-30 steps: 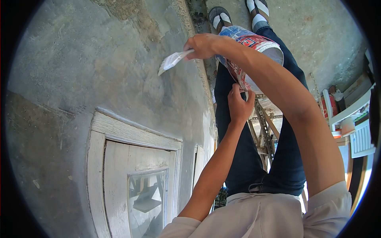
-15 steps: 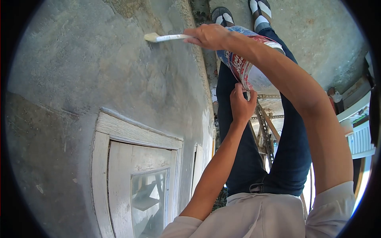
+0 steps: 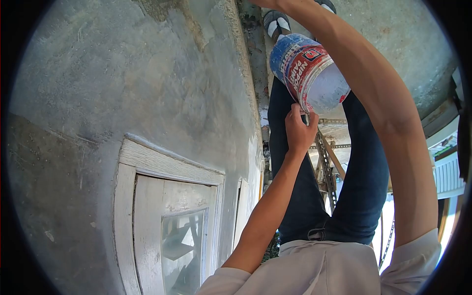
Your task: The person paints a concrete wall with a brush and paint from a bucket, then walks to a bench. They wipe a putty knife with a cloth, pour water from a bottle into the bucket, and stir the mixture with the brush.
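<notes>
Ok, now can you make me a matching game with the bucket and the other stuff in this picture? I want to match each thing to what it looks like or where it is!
Things:
1. paint bucket
2. wall
3. window frame
4. trousers

Matches:
A. dark blue
B. held up by the left hand
C. rough and grey
D. worn white wood

Right pairs: 1-B, 2-C, 3-D, 4-A.
</notes>
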The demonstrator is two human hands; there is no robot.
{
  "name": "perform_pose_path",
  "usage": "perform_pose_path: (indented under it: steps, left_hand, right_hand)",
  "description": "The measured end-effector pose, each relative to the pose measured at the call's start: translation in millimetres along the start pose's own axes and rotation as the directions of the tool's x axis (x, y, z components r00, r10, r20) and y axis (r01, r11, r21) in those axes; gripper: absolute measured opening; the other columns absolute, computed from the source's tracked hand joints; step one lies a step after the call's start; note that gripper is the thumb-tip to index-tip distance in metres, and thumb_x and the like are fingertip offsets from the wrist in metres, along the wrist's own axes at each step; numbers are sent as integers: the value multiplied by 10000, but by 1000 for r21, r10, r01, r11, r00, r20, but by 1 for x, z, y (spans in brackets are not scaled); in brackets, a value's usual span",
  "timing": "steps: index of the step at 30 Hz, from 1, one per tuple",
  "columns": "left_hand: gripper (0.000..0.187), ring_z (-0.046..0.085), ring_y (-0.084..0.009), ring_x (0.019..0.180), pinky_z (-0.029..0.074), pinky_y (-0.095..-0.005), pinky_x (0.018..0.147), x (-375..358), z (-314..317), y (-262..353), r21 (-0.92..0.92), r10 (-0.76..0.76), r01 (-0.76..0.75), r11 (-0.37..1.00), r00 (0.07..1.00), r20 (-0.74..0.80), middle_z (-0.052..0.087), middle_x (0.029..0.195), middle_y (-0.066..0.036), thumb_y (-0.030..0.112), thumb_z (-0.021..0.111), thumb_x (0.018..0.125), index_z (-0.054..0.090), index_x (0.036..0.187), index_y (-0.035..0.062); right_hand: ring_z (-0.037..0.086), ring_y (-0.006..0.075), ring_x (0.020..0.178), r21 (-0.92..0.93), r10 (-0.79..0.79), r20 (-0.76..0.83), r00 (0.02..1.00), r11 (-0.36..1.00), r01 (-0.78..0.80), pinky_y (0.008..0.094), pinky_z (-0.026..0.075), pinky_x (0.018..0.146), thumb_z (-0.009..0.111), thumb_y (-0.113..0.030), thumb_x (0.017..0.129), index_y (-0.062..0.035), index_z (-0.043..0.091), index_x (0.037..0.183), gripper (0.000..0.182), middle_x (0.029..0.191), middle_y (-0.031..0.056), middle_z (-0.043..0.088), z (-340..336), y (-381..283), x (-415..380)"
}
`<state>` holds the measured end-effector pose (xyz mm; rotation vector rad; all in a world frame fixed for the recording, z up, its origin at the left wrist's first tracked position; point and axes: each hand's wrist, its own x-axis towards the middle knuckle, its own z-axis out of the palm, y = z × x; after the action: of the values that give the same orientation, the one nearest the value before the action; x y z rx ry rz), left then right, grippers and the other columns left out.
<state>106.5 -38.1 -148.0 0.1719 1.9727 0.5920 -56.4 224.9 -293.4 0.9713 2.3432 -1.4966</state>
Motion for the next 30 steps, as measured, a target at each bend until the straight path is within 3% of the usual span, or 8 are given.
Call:
perform_pose_path:
  steps: [4,10,13,17,20,23,27,30]
  left_hand:
    - [210,625,-363,760,492,-436,735,0,1,-1,-46,37,-39,998,999,-31,616,788,-172,70,655,838,475,926,5]
    - [192,705,-289,907,526,-367,817,1,-2,-2,22,-32,32,999,999,30,692,888,-172,92,650,881,500,958,1]
    - [207,634,-349,779,495,-428,742,0,-1,1,-43,-12,12,999,1000,-16,619,791,-170,71,657,838,476,914,6]
    - [203,637,-351,784,495,-428,741,0,0,-2,-53,3,-4,999,1000,-19,622,794,-167,70,657,838,481,919,10]
    - [198,660,-332,827,505,-408,770,-2,-1,-2,-35,-24,24,999,1000,3,647,825,-167,81,655,854,489,934,8]
    - [202,709,-293,916,525,-365,816,0,-4,-7,35,-8,7,999,1000,26,697,890,-175,104,656,886,500,961,0]
    - [198,653,-338,814,499,-418,773,-1,0,-7,-23,-4,4,1000,1000,14,648,830,-170,94,651,865,487,932,4]
    - [189,628,-360,769,488,-444,757,-2,-1,-6,-30,-23,23,999,1000,9,629,807,-168,90,643,856,484,915,5]
  right_hand:
    - [681,379,773,17,-110,220,969,994,109,505,537,690,435,-432,1021,-190,528,1141,286,789,148,676,48,-20,-55]
    - [693,342,754,-74,-321,533,783,904,421,459,540,636,459,-420,1009,-227,533,1152,252,766,93,681,103,-10,-132]
    - [694,292,722,-114,-415,272,869,882,457,403,539,611,493,-401,1002,-206,557,1119,237,739,77,669,111,-5,-106]
    - [697,331,786,-118,-383,59,922,914,387,460,542,673,440,-423,1018,-222,519,1160,259,789,85,688,83,29,-32]
    - [651,427,887,176,86,70,994,979,-98,525,492,737,438,-400,1023,-106,524,1166,338,919,240,670,33,16,-22]
    - [689,357,797,-119,-193,43,980,973,197,486,538,686,428,-421,1025,-208,484,1160,258,804,101,685,99,37,-30]
    - [681,346,916,-42,-31,474,880,997,57,477,532,763,425,-391,1029,-228,460,1192,233,931,112,684,129,14,-87]
    - [676,301,995,-142,-103,588,802,964,227,438,523,816,449,-366,1020,-266,484,1219,226,1004,83,684,149,21,-112]
